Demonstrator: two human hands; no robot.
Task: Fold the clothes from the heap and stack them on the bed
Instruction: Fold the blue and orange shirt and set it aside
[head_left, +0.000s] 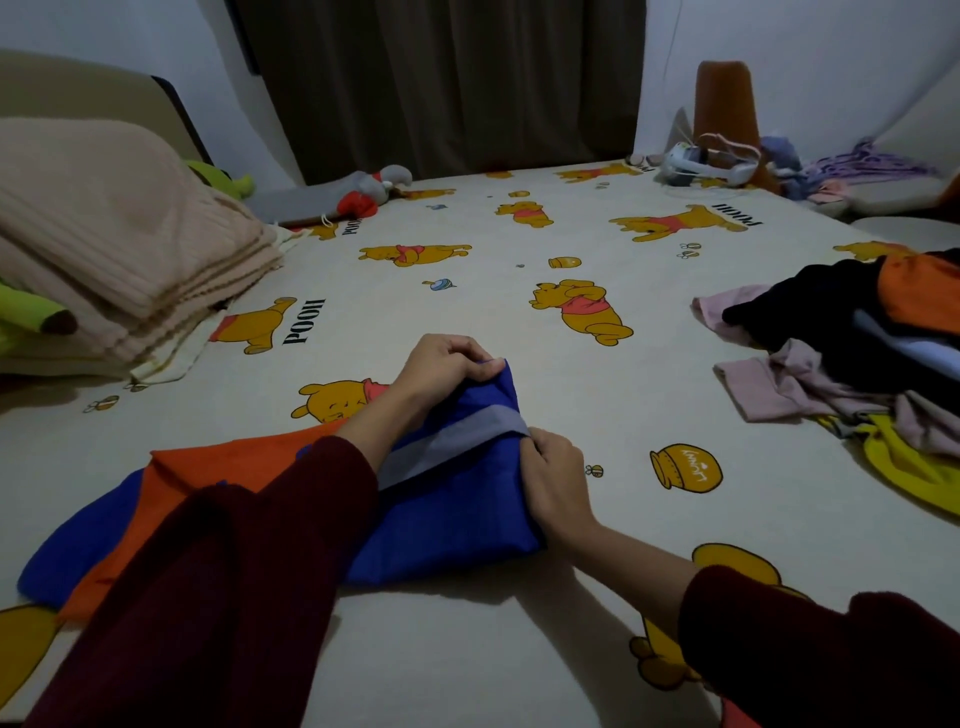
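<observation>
A blue garment (457, 519) with orange panels and a grey stripe lies spread on the bed (519, 649) in front of me. My left hand (441, 366) pinches its far blue corner. My right hand (553, 475) grips the same garment's right edge at the grey stripe. Both arms wear dark red sleeves, and the left sleeve hides part of the garment. The heap of unfolded clothes (852, 343), black, pink, orange and yellow, sits at the right edge of the bed.
Folded beige blankets (119, 260) are stacked at the left. A grey and red plush toy (363, 192) lies at the far end by dark curtains. Clutter and an orange cone-shaped object (724, 98) fill the far right corner.
</observation>
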